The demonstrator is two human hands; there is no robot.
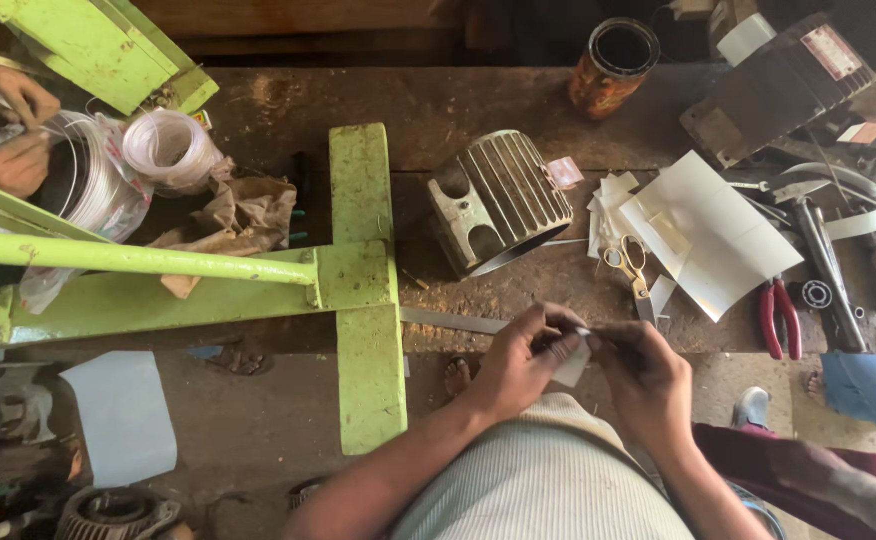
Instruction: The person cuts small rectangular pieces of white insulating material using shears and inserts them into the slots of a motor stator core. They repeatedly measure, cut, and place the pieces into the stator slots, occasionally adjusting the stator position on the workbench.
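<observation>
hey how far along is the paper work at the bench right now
Looks done: cut white sheets lie piled on the bench with the scissors set down on them. In hand: the left hand and right hand pinch a small white paper piece between their fingertips. Left: the ribbed metal housing sits untouched behind.

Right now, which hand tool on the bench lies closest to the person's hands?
The scissors with yellowish handles, just above the hands; the red-handled pliers lie farther right.
</observation>
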